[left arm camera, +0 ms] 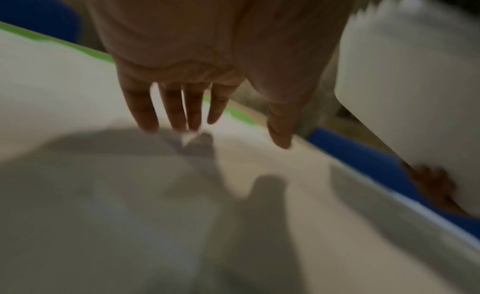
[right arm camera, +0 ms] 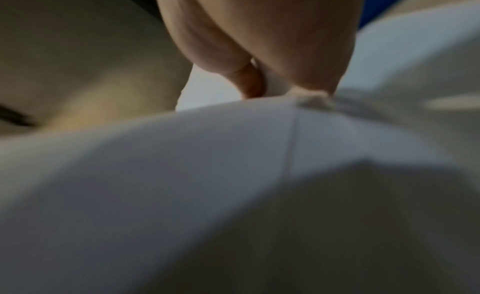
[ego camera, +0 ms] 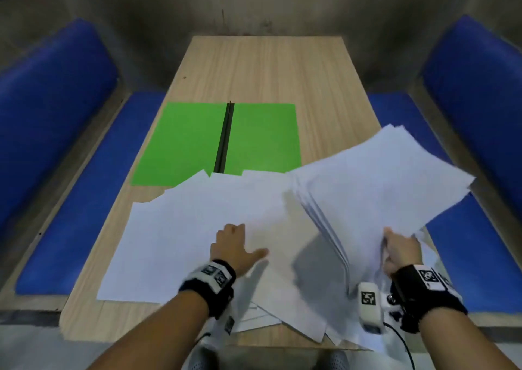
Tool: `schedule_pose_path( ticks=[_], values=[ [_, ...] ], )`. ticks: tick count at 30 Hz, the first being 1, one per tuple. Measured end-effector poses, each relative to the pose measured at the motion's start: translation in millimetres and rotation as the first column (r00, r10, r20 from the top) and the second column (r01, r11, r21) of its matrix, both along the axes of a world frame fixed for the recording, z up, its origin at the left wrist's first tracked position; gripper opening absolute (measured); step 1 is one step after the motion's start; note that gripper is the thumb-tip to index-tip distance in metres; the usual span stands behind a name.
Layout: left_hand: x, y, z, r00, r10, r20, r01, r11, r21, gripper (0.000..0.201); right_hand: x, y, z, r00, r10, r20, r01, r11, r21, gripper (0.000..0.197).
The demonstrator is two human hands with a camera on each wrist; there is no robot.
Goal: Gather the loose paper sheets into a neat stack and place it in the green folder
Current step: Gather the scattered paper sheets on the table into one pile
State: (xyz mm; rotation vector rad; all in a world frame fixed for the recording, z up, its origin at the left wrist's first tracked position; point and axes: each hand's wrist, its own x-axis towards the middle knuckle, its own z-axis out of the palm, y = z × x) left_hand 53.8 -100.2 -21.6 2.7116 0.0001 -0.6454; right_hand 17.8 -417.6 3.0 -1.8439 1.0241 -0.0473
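Lay open and flat on the far middle of the wooden table [ego camera: 268,67]: green folder [ego camera: 183,140], its dark spine [ego camera: 224,138] running near to far, straight ahead of both hands and a little nearer the left hand. Spread fanned across the near half, overlapping the folder's near edge: loose paper sheets [ego camera: 180,228], thin, white, limp, corners askew. Pressed flat on those sheets, fingers straight and splayed, gripping nothing: left hand [ego camera: 237,248], fingertips [left arm camera: 148,123] touching paper in the wrist view. Pinched at its near corner by the right hand [ego camera: 401,252], thumb curled over the edge: a lifted bundle of sheets [ego camera: 375,177], raised and tilted to the right, edges staggered, long axis slanting far-right, drooping a little under its own weight. Probably called for next: squaring of bundle and spread together before any carry toward the folder's right leaf. Flanked on both sides by blue padded benches [ego camera: 56,92].
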Motion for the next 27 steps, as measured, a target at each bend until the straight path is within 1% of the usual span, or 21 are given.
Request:
schedule_pose_path(
  ticks=[1, 2, 3, 4, 5, 8, 9, 10, 11, 12, 13, 14, 15, 16, 17, 18, 19, 21, 22, 24, 27],
  values=[
    [-7, -9, -4, 0.999, -0.035, -0.016, 0.036, 0.994, 0.103, 0.106, -6, 0, -7, 0.983, 0.052, -0.175, -0.065, 0.995, -0.072, 0.032],
    [-12, -16, -8, 0.999, -0.034, -0.018, 0.036, 0.988, 0.152, 0.11, -13, -4, -21, 0.958, 0.134, -0.254, -0.163, 0.982, -0.099, 0.041],
    [-13, -21, -8, 1.0, -0.012, -0.016, 0.015, 0.988, 0.156, 0.113, -18, -5, -32, 0.959, 0.153, -0.237, -0.171, 0.984, -0.056, 0.046],
    [-13, -23, -8, 1.0, 0.02, -0.024, -0.017, 0.991, 0.13, 0.116, -22, -9, -42, 0.955, 0.203, -0.215, -0.222, 0.973, -0.066, 0.047],
    [-10, -25, -8, 0.997, 0.058, -0.042, -0.054, 0.995, 0.086, 0.118, -20, -9, -46, 0.978, 0.123, -0.171, -0.128, 0.992, -0.019, 0.047],
    [-3, -28, -2, 0.982, 0.144, -0.122, -0.149, 0.988, -0.033, 0.118, -23, -12, -51, 0.955, 0.227, -0.192, -0.246, 0.966, -0.083, 0.049],
    [-2, -30, 0, 0.977, 0.161, -0.142, -0.171, 0.983, -0.063, 0.111, -23, -14, -53, 0.965, 0.171, -0.198, -0.18, 0.983, -0.029, 0.05],
    [-2, -33, 2, 0.975, 0.168, -0.145, -0.183, 0.979, -0.093, 0.098, -23, -17, -55, 0.967, 0.163, -0.194, -0.168, 0.986, -0.009, 0.051],
    [-3, -35, 3, 0.977, 0.168, -0.129, -0.185, 0.974, -0.131, 0.08, -21, -13, -53, 0.971, 0.123, -0.204, -0.121, 0.992, 0.021, 0.053],
    [-5, -35, 4, 0.98, 0.168, -0.108, -0.185, 0.967, -0.174, 0.059, -19, -12, -52, 0.966, 0.154, -0.208, -0.147, 0.988, 0.053, 0.053],
    [-6, -33, 5, 0.981, 0.177, -0.083, -0.191, 0.957, -0.218, 0.044, -15, -12, -51, 0.977, 0.116, -0.18, -0.09, 0.986, 0.143, 0.05],
    [-6, -26, 5, 0.977, 0.201, -0.065, -0.211, 0.944, -0.253, 0.036, -14, -9, -49, 0.987, 0.111, -0.12, -0.087, 0.978, 0.191, 0.042],
    [-5, -17, 7, 0.972, 0.231, -0.05, -0.236, 0.935, -0.266, 0.034, -11, -4, -45, 0.995, 0.062, -0.083, -0.04, 0.966, 0.254, 0.032],
    [-1, -4, 8, 0.968, 0.25, -0.022, -0.249, 0.942, -0.227, 0.035, -8, -3, -48, 0.998, 0.001, -0.066, 0.018, 0.959, 0.282, 0.023],
    [3, 11, 9, 0.97, 0.242, 0.021, -0.237, 0.963, -0.131, 0.037, -6, 2, -45, 0.998, -0.052, -0.047, 0.064, 0.944, 0.323, 0.02],
    [9, 28, 10, 0.979, 0.196, 0.06, -0.196, 0.981, 0.004, 0.04, -4, 7, -44, 0.997, -0.062, -0.044, 0.073, 0.936, 0.345, 0.021],
    [15, 44, 11, 0.991, 0.111, 0.079, -0.12, 0.983, 0.136, 0.043, -2, 15, -40, 0.997, -0.074, -0.012, 0.073, 0.923, 0.378, 0.024],
    [32, 73, 12, 0.99, -0.118, 0.073, 0.091, 0.949, 0.303, 0.05, 0, 30, -36, 0.998, -0.057, 0.038, 0.038, 0.922, 0.385, 0.023],
    [42, 83, 12, 0.976, -0.211, 0.046, 0.183, 0.922, 0.342, 0.054, 1, 37, -38, 0.997, -0.049, 0.054, 0.024, 0.919, 0.393, 0.024],
    [59, 93, 14, 0.941, -0.336, -0.037, 0.323, 0.86, 0.396, 0.061, 0, 47, -43, 0.999, -0.023, 0.039, 0.006, 0.918, 0.396, 0.031],
    [75, 87, 16, 0.895, -0.423, -0.139, 0.442, 0.804, 0.397, 0.071, -1, 53, -48, 1.0, -0.021, 0.01, 0.015, 0.926, 0.377, 0.036]
  ],
)
